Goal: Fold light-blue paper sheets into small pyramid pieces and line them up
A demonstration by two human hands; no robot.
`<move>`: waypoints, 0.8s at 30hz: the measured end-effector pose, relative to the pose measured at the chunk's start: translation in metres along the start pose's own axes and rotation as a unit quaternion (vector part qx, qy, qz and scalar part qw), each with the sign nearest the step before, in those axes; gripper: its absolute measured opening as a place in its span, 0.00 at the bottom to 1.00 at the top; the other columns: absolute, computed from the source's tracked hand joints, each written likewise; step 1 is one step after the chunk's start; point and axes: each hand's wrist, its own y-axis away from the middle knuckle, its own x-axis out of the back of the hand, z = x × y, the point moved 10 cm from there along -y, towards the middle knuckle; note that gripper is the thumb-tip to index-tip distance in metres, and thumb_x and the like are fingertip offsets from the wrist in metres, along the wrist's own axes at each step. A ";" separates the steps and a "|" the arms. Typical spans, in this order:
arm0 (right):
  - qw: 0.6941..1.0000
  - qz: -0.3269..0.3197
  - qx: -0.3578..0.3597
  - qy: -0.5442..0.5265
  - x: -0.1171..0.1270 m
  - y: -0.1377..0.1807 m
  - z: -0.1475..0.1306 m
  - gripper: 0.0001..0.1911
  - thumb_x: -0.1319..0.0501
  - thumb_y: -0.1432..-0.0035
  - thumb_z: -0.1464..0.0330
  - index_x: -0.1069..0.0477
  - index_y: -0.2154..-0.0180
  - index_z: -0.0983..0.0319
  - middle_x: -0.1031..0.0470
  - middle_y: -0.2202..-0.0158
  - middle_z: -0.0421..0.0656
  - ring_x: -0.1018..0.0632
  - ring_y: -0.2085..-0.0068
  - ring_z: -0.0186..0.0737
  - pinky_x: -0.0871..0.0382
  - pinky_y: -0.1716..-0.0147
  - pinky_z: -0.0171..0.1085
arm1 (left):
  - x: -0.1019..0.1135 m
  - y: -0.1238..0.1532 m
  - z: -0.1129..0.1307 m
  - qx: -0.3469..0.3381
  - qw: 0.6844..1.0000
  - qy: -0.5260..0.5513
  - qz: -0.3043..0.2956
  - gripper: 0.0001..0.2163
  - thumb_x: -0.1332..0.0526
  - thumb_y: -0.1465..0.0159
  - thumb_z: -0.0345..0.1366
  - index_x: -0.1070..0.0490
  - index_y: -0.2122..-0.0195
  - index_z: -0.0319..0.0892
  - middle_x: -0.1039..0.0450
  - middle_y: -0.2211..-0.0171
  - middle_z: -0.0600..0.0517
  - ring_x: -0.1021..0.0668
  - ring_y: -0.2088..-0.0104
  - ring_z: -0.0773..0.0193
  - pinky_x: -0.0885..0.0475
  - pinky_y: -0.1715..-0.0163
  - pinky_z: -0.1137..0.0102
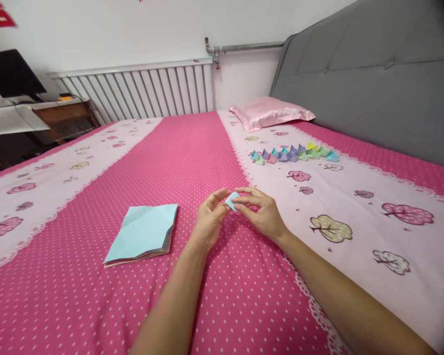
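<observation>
Right into the fine detail now: working w/ L hand point(211, 213) and R hand point(263, 212) close together over the pink dotted bedspread point(192, 148), both clamped on one small lt-blue folded paper point(232, 200). Pinching from the L side w/ thumb and finger, from the R side w/ thumb and fingertips, and covering part of the piece, so can't tell exactly which crease or flap. Holding it mid-bed, btwn the paper stack point(143, 232) off to the L and, farther away to the R, the row of little folded papers point(292, 156). Judging by size and grip, prob. mid-fold or shaping: well past the flat-sheet stage, maybe not yet at the pointed look of the row. Next move, best guess, calls for v. light fingertip control: steady w/ L, press or ease the fold w/ R, line up edges B4 creasing hard. Careful re crushing a tip or tearing a corner, w/ so little paper to grip. No call to reach for another sheet til done w/ this one, imo.
</observation>
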 end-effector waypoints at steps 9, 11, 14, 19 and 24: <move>0.972 0.037 -0.123 -0.195 -0.003 0.001 0.030 0.25 0.34 0.55 0.67 0.35 0.54 0.59 0.27 0.70 0.38 0.24 0.68 0.34 0.28 0.67 0.35 | -0.013 0.001 -0.012 0.016 0.993 -0.100 -0.057 0.10 0.31 0.53 0.36 0.26 0.71 0.37 0.25 0.74 0.50 0.25 0.73 0.68 0.31 0.68 0.71; 0.967 0.026 -0.145 -0.208 -0.006 0.002 0.034 0.24 0.34 0.56 0.66 0.33 0.55 0.60 0.26 0.69 0.40 0.23 0.68 0.35 0.28 0.66 0.36 | -0.011 0.001 -0.013 0.018 0.992 -0.117 -0.046 0.09 0.32 0.53 0.38 0.26 0.75 0.36 0.26 0.78 0.50 0.27 0.77 0.69 0.31 0.72 0.72; 0.967 0.014 -0.163 -0.197 -0.008 0.002 0.036 0.19 0.34 0.56 0.63 0.28 0.60 0.63 0.23 0.66 0.44 0.23 0.65 0.38 0.28 0.63 0.38 | -0.007 0.001 -0.011 0.013 0.990 -0.136 -0.030 0.09 0.32 0.52 0.38 0.26 0.77 0.36 0.26 0.78 0.50 0.27 0.78 0.69 0.32 0.72 0.72; 0.978 0.003 -0.144 -0.151 -0.004 0.000 0.030 0.12 0.35 0.54 0.61 0.25 0.70 0.64 0.23 0.71 0.43 0.24 0.68 0.37 0.30 0.64 0.38 | -0.007 0.002 -0.012 0.010 0.981 -0.188 -0.043 0.09 0.34 0.51 0.37 0.28 0.80 0.36 0.27 0.80 0.50 0.28 0.79 0.69 0.34 0.74 0.72; 0.969 0.015 -0.165 -0.181 -0.003 0.001 0.031 0.10 0.35 0.54 0.63 0.28 0.76 0.63 0.28 0.77 0.38 0.29 0.73 0.32 0.35 0.70 0.34 | -0.014 0.004 -0.017 0.038 0.982 -0.169 -0.080 0.10 0.33 0.51 0.37 0.31 0.80 0.36 0.28 0.81 0.50 0.28 0.79 0.70 0.35 0.74 0.73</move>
